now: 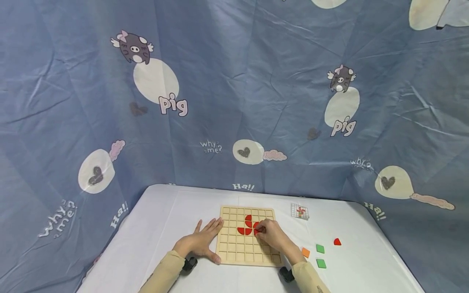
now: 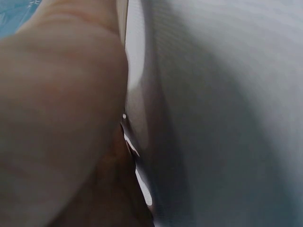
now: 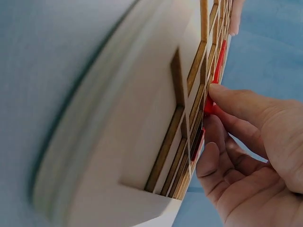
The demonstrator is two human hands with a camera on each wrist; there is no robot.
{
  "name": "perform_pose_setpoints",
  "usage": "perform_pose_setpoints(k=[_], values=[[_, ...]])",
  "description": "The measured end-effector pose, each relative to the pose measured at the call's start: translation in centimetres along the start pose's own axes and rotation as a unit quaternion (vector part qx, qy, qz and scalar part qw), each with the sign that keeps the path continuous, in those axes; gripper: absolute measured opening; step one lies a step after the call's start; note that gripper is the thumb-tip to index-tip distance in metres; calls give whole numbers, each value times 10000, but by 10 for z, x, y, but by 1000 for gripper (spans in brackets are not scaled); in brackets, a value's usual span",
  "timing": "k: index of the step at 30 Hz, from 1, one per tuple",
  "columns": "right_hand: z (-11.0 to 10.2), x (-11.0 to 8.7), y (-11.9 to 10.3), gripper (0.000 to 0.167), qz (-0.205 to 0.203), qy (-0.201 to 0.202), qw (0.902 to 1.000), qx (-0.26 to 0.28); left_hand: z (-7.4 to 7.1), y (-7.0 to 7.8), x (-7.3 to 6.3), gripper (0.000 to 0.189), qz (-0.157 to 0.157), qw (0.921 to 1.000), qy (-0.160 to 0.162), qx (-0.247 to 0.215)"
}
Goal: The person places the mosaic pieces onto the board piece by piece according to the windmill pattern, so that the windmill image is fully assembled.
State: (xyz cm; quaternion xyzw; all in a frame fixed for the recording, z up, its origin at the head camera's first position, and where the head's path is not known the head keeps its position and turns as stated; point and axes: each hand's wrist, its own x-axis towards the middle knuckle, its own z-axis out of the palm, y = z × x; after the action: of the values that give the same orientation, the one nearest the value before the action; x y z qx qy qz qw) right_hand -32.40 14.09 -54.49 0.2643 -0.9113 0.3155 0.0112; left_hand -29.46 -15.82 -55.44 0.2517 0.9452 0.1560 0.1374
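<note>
A square wooden grid board point(image 1: 231, 257) lies on the white table, with several red rounded pieces point(image 1: 241, 230) set in its cells. Over the right part of the board, my right hand point(image 1: 272, 234) pinches a red piece point(image 3: 209, 105) between thumb and fingertips, low over the cells. The fingers partly hide this piece. Along the board's left edge rests my left hand point(image 1: 202, 243), fingers straight and spread, thumb near the lower left corner. In the left wrist view, the left hand's skin point(image 2: 61, 104) fills the left side, and its fingertips are out of sight.
Right of the board lie an orange square tile point(image 1: 305, 252), two green square tiles point(image 1: 320, 248) and a loose red piece point(image 1: 337, 242). A small card point(image 1: 300, 211) with a red pattern on a grid lies beyond the board's right corner. A blue printed cloth point(image 1: 220, 101) hangs behind.
</note>
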Motion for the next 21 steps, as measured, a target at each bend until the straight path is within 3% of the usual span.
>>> perform_pose_setpoints(k=[12,21], values=[[2,2,2,9,-23,72,9999,-147,1,0,1,132,-47,10000,5,25],[6,1,2,9,105,68,9999,74,0,1,0,132,-30,10000,-3,-60]])
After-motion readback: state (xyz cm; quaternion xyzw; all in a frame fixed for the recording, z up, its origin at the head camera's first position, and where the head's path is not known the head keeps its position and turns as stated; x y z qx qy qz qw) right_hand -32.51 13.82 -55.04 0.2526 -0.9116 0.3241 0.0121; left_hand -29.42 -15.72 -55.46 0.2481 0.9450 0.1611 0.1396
